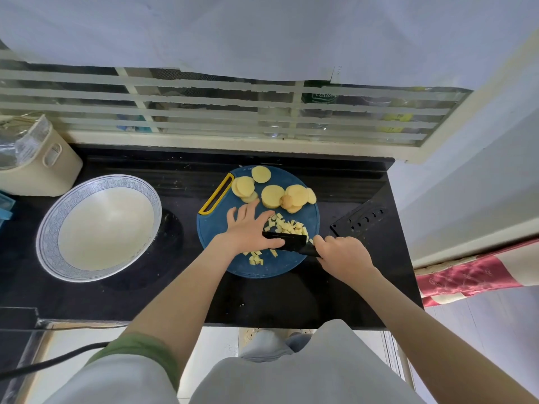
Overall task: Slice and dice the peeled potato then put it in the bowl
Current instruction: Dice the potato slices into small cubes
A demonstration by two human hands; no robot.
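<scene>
Black tabletop (291,295) carries a board (280,265) where dice (287,227) lie just right of the flat, spread fingers (251,209) of the left hand (248,231), beyond the crosswise knife (287,239) gripped by the right hand (344,255); the bowl (52,228) sits left.

Count: 1 bowl (52,228) left of centre, 1 round board (271,269) centre, 1 knife (287,240), 2 hands (left hand (250,228), right hand (341,255)), ~8 potato slices (272,196) at board's top, some stacked, diced bits (287,227) too many to count.
</scene>
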